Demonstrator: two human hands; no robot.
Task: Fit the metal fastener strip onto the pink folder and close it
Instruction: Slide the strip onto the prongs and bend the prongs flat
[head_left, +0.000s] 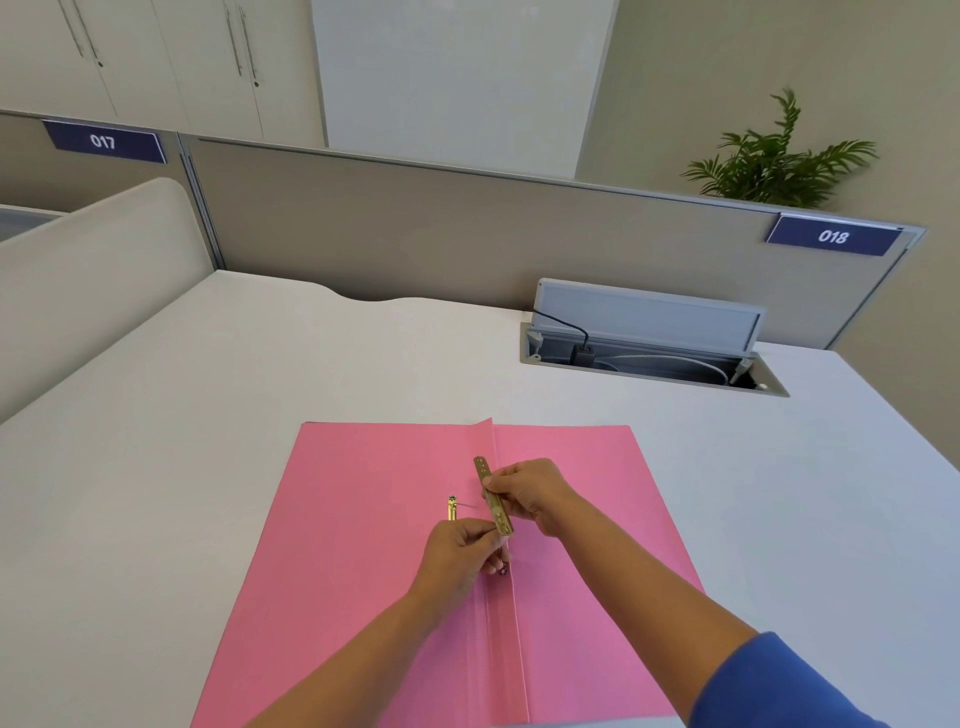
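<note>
Brass catches my eye first in the head view: the metal fastener strip (493, 496) lies along the raised centre fold of the open pink folder (374, 519), its long axis running from about 11 o'clock at the far end to 5 o'clock at the near end. My right hand (535, 499) comes in from 4 o'clock, its fingers (491, 484) pinching the strip near its middle, so that hand is nearest to it. My left hand (460, 551) sits at 7 o'clock of the strip, fingers pressed together on what looks like a prong at the fold, right under the strip's near end; I cannot tell how firm that grip is. A second brass prong (452, 508) stands up just beside the left hand, at 9 o'clock of the strip, apart from it. I judge the coming move turns on lining the strip's holes over the prongs, and the strip sits skewed to the line between them. The folder lies flat on the white tabletop (260, 364); the open cable box (649, 358) at 1 o'clock is well apart, and nothing stands in the way.
</note>
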